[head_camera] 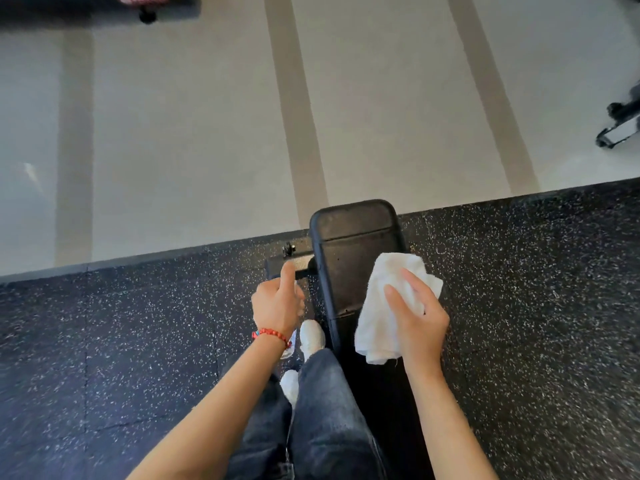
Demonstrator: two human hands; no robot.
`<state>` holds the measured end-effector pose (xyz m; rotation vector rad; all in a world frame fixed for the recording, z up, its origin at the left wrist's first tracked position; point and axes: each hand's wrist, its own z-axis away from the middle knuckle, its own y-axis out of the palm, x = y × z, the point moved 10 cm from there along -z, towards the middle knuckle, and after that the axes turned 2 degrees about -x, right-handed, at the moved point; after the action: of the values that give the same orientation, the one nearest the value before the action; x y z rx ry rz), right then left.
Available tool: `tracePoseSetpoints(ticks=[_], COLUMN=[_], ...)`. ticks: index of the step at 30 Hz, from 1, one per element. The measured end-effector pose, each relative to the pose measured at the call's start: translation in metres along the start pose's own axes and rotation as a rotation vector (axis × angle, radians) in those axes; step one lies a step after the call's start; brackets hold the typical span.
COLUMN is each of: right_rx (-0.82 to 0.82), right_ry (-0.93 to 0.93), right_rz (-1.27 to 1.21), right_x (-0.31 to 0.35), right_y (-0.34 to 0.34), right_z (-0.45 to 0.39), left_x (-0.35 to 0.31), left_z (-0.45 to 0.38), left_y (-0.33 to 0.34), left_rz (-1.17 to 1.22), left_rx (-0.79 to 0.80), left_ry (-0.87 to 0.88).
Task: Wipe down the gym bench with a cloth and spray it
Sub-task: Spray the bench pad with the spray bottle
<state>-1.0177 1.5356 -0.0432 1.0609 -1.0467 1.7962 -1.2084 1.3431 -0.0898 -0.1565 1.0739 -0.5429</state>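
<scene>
A: Head view, biggest first: what fills it?

B: Pale floor [194, 133] with darker stripes across the top half, then black speckled mat [536, 289] across the bottom half. Their border runs aslant from lower left to upper right.

A: And the bench?

B: Black bench [353, 237] runs up the middle from the bottom edge. Its far end sits just over the mat's edge onto the pale floor. A metal foot [287, 263] sticks out to its left.

A: The person?

B: Standing at the bench's left side in dark jeans [325, 410], 2 white shoes [311, 336] on the mat. Both forearms reach in from the bottom edge.

A: Where is the cloth?

B: White cloth [381, 313] lies on the bench's right edge, near the far end, and hangs a little past that edge.

A: Right hand?

B: Right hand [419, 323] lies on the cloth, fingers bent over it and gripping it against the bench.

A: Left hand?

B: Left hand [277, 303] is over the mat just left of the bench, curled into a fist round a clear bottle [289, 344], thumb up. Most of the bottle is hidden by the hand; a bit shows below the wrist. I can't make out a nozzle. A red bracelet [272, 334] circles that wrist.

A: Anything at the margins?

B: Blurred dark gear in the top left corner [104, 5] and at the right edge [620, 126].
</scene>
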Motion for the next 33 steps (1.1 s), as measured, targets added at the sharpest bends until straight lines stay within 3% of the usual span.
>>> tracePoseSetpoints(ticks=[7,14,33], right_rx=[0.221,0.469,1.023], right_ry=[-0.065,-0.106,-0.342], right_rz=[0.048,0.139,0.319], right_x=[0.046,0.076,0.133], right_y=[0.091,0.222,0.615], right_z=[-0.018,0.01,0.248], left_x=[-0.02,-0.009,0.083], left_z=[-0.036,-0.07,-0.161], left_y=[-0.056,-0.154,-0.519], left_rz=[0.156,0.294,0.493], left_rx=[-0.137,-0.31,-0.82], left_ry=[-0.045,-0.119,-0.229])
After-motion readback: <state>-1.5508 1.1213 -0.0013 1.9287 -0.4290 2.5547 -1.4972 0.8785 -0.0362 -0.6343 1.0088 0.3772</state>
